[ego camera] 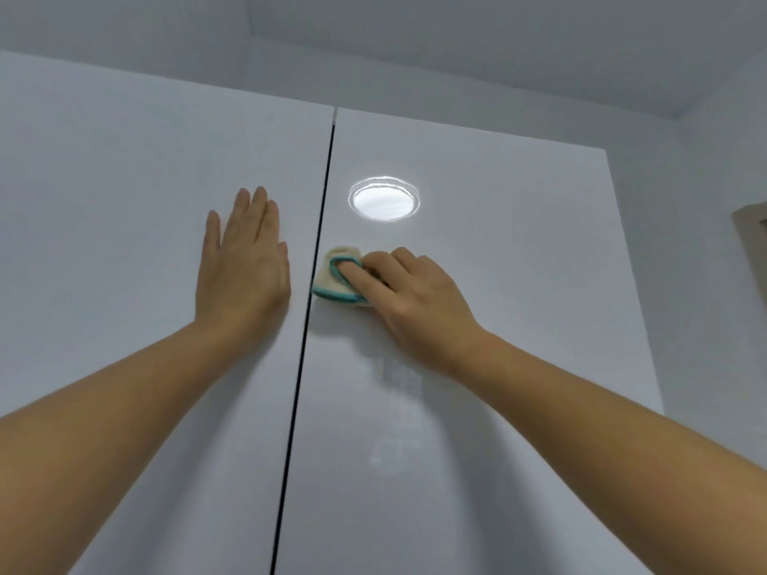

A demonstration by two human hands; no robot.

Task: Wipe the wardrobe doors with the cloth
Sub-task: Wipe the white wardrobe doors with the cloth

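The left wardrobe door [124, 201] and the right wardrobe door [498, 284] have a smooth, high-gloss white finish, which looks like lacquer or laminate. The right panel mirrors a round lamp as a bright reflection [384, 197] and shows fainter shapes lower down. The cloth [332, 280] is a soft, cream-coloured textile with a fuzzy, matt nap and a stitched teal edging [334, 298]; the ceiling [498, 47] above the doors is matt and even, and the frame [751, 242] at the right edge looks like pale, matt wood.
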